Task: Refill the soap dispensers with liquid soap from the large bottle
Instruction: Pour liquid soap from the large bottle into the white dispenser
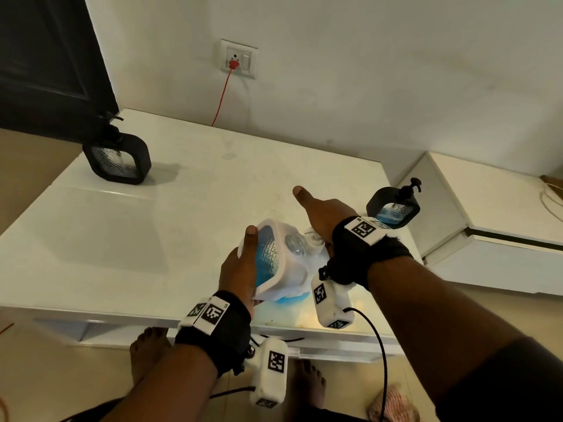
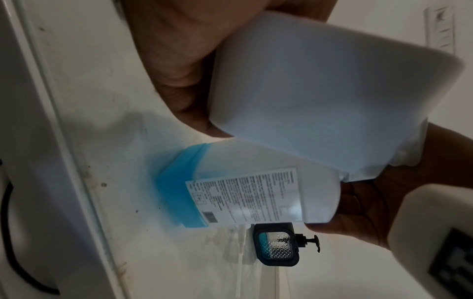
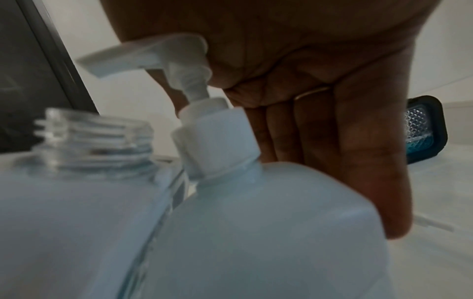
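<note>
soap, blue, is seen low in the large bottle (image 2: pixel 258 192), which stands on the desk (image 1: pixel 170 226). its white pump (image 3: pixel 158 54) is pressed by the palm of the right hand (image 1: pixel 323 214), whose fingers are kept straight. just left of that grip, a white dispenser (image 1: pixel 274 257) with an open clear neck (image 3: pixel 94 137) is held tilted in the curled left hand (image 1: pixel 240 269). one black dispenser (image 1: pixel 394 208) is stood just right of the right grip; another (image 1: pixel 117 158) is far to the left.
</note>
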`<control>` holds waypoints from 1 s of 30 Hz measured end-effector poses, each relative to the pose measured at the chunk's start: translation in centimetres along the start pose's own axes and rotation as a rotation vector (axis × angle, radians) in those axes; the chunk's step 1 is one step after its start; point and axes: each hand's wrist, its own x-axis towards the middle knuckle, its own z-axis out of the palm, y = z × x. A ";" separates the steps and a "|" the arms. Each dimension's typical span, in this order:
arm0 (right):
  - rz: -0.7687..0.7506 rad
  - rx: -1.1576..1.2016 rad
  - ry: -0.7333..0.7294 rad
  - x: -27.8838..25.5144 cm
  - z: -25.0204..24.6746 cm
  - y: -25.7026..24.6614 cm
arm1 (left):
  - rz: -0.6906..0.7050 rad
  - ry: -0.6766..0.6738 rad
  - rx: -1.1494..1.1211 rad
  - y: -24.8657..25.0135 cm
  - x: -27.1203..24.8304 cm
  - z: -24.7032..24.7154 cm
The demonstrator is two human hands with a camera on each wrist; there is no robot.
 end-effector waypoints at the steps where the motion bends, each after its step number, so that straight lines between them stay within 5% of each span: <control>1: -0.002 -0.004 0.009 0.1 0.1 0.0 | 0.002 -0.004 -0.004 0.1 -0.1 0.0; 15: 0.022 -0.099 0.100 0.4 0.6 0.6 | -0.030 -0.035 -0.024 -0.7 0.6 -0.1; 30: -0.015 -0.040 0.022 0.4 -0.2 0.0 | -0.051 0.012 0.017 1.1 -0.9 0.2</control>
